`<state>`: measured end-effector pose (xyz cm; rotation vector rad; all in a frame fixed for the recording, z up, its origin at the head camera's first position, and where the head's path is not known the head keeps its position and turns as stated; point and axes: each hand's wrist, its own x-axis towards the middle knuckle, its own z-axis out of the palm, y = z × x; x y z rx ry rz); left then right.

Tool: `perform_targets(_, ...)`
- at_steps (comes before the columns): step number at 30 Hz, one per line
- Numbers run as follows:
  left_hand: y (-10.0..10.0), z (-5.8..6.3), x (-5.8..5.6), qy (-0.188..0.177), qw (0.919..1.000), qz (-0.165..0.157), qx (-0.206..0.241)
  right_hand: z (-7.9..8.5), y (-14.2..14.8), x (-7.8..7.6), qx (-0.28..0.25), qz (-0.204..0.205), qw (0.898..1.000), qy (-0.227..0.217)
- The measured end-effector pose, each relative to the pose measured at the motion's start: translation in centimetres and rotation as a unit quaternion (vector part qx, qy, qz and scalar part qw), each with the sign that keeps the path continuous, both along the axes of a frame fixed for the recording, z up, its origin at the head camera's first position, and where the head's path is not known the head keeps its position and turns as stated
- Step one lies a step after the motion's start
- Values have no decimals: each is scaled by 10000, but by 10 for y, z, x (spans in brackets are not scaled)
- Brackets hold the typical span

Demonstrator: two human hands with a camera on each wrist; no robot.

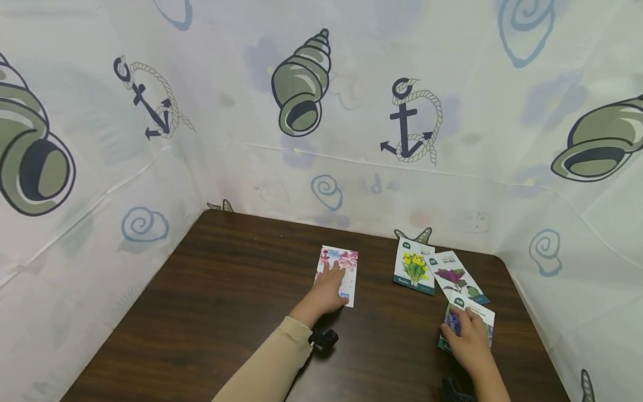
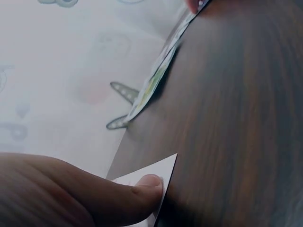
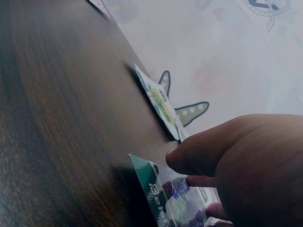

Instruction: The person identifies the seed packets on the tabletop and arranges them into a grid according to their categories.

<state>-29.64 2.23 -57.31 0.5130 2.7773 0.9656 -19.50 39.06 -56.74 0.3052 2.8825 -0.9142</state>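
Note:
My left hand rests on a seed packet with pink blossoms, its fingers spread over the front. In the left wrist view the thumb lies along the packet's edge. On the right side of the table, my right hand touches a purple-flower seed packet with its fingertips, the palm covering part of it. That packet overlaps the lower end of a seed packet with a dark magenta flower. Beside it lies a seed packet with yellow flowers, whose right edge meets the magenta one.
The dark brown wooden table carries all the packets. White cloth printed with shells and anchors hangs behind and at both sides. A black wrist device sits at the left cuff.

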Motion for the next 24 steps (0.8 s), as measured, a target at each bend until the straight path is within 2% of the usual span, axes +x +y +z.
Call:
perform_targets(5,-10,-3,-8,23,9999,69,120,-1,-1,1,5,62,10000,60)
perform_targets(14,-28,2,-19,-252,9996,139,24,-5,-3,2,-23,88,9996,256)
perform_targets(21,-41,-5,-43,-486,9986,155,117,-8,-2,2,-43,120,9994,317)
perform_targets(24,-44,-11,-54,-583,9978,168,255,-9,0,3,-3,108,9982,586)
